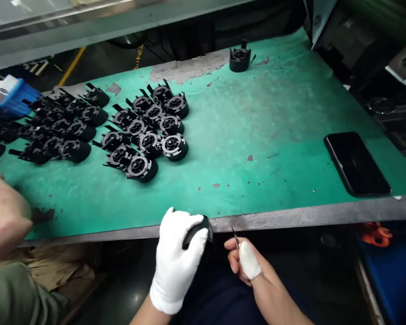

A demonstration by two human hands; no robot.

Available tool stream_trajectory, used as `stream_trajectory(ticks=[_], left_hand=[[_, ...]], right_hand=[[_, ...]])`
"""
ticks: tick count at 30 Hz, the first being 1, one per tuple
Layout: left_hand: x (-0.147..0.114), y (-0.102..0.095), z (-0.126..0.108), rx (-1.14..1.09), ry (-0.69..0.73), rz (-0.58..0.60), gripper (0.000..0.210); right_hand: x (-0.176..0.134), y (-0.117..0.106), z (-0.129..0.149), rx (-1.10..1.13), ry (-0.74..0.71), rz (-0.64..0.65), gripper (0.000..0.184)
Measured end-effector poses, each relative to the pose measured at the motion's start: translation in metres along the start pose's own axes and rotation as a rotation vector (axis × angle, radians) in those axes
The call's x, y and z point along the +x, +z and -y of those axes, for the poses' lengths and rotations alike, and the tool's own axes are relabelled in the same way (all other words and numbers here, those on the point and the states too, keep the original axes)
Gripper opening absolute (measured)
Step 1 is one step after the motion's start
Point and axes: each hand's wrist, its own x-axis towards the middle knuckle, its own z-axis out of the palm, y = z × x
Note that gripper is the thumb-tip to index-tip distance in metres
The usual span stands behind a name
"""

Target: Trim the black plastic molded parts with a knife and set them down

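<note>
My left hand, in a white glove, grips a round black plastic part at the table's front edge. Much of that part is hidden behind the fingers. To its right, my right hand pinches a thin, dark pointed tool whose tip points up and away; it looks like a blade or tweezers, but I cannot tell which. A white cover wraps the right thumb. The tool and the black part are apart. Beyond my left hand stand several similar black round parts in rows.
More black parts and a blue bin stand at the left. A single black part sits at the far edge, a phone at the right. Another person's arm reaches in from the left. Orange-handled scissors lie below right.
</note>
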Motion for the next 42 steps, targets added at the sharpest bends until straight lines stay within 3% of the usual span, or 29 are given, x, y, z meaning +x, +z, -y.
stream_trajectory(ticks=[3, 6, 14, 26, 32, 35, 38, 40, 42], left_hand=[[0.0, 0.005, 0.005, 0.013, 0.031, -0.023, 0.02], [-0.003, 0.005, 0.006, 0.003, 0.016, -0.031, 0.023], [-0.002, 0.004, 0.005, -0.021, -0.011, 0.006, 0.024], [-0.004, 0.003, 0.016, -0.071, 0.092, 0.022, 0.024], [-0.006, 0.009, 0.017, -0.024, 0.076, -0.019, 0.025], [-0.007, 0.009, 0.014, 0.007, 0.044, -0.057, 0.022], [-0.01, -0.004, 0.005, -0.033, -0.004, -0.014, 0.023], [-0.015, -0.02, -0.003, -0.151, -0.012, 0.015, 0.038], [-0.022, -0.035, -0.009, -0.286, -0.022, 0.005, 0.061]], right_hand=[[0.01, -0.012, 0.001, -0.124, -0.001, 0.118, 0.05], [0.025, -0.007, 0.007, -0.173, -0.063, 0.225, 0.043], [0.037, -0.003, 0.014, -0.256, -0.071, 0.276, 0.041], [0.037, 0.009, 0.009, -0.317, -0.076, 0.166, 0.044], [0.024, 0.005, 0.002, -0.218, -0.16, 0.16, 0.027], [0.025, 0.011, -0.002, -0.236, -0.227, 0.181, 0.055], [0.025, 0.015, -0.003, -0.277, -0.369, 0.07, 0.045], [0.024, 0.015, 0.001, -0.237, -0.434, -0.002, 0.033], [0.023, 0.015, 0.009, -0.15, -0.437, 0.037, 0.025]])
